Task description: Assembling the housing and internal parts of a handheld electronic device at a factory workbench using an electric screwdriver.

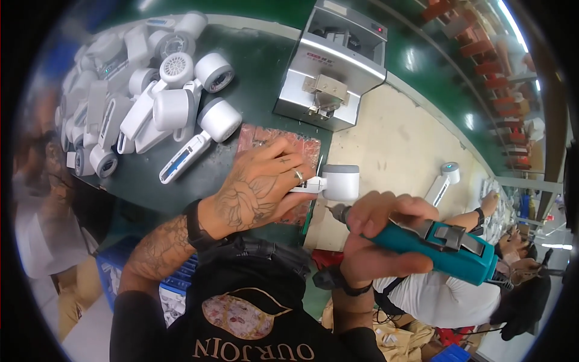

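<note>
A worker's left grip [259,181] grasps the handle of a white handheld fan [341,183], fingers draped across it so that much of the handle is hidden. The fan lies sideways, its handle over a pinkish-red mat [271,133] and its rounded head extending past the mat's right edge. The right grip [362,253] is wrapped around a teal electric screwdriver [455,253], whose bit points up and left, just beside the fan's head and apparently apart from it. A ring circles a finger of the left grip, and a black wristband [196,226] sits on the same arm.

Beyond the mat, a silver box-shaped machine [295,72] with a metal fixture on its front stands at the back of the dark green surface [259,72]. To the left, a large heap of white fans [172,110] sprawls, heads and handles turned every way; the nearest one, a gray-rimmed fan [220,119], has its handle slanting down to the left. At right, a lone fan [450,171] lies on a pale panel [398,127], near the forearm of a co-worker [452,301] in a white top. A blue crate [111,271] sits below the surface, beside the worker's left arm.
</note>
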### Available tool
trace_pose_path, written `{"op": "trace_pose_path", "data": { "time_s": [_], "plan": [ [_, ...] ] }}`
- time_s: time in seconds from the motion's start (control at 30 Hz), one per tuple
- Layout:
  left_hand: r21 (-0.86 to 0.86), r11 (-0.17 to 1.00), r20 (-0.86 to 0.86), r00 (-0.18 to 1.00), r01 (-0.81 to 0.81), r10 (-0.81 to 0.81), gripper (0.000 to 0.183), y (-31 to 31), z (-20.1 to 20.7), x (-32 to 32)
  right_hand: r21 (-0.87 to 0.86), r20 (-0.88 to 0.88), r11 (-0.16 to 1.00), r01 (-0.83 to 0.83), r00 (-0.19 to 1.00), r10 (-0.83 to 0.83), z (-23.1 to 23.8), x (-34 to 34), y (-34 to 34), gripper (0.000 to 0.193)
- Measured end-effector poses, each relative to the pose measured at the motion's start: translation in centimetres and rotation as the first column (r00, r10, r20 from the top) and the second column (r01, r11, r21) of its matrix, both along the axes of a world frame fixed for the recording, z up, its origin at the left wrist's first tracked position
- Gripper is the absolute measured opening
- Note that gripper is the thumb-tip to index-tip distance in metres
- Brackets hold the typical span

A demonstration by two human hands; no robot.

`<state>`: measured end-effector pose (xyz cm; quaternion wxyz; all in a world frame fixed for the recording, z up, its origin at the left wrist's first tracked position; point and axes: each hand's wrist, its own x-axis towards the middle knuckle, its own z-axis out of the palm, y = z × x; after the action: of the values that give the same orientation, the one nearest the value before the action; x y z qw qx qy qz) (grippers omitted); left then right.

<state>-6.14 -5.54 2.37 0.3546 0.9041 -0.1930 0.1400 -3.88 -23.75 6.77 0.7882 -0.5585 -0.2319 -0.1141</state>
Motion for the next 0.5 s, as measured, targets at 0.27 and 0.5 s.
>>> {"op": "trace_pose_path", "data": {
  "time_s": [0.27, 0.5],
  "plan": [
    [-0.065, 0.998, 0.027, 0.999, 0.027, -0.025, 0.032, 0.5, -0.6, 0.1, -0.012, 0.022, 1.000, -0.014, 1.000, 0.014, 0.1, 1.6, 3.8, 0.082],
    [-0.111, 0.994, -0.007, 1.000, -0.010, 0.009, 0.031, 0.5, -0.9, 0.1, -0.109, -0.010, 0.994, 0.022, 1.000, -0.023, -0.2, 1.5, 4.1, 0.078]
  ]
}}
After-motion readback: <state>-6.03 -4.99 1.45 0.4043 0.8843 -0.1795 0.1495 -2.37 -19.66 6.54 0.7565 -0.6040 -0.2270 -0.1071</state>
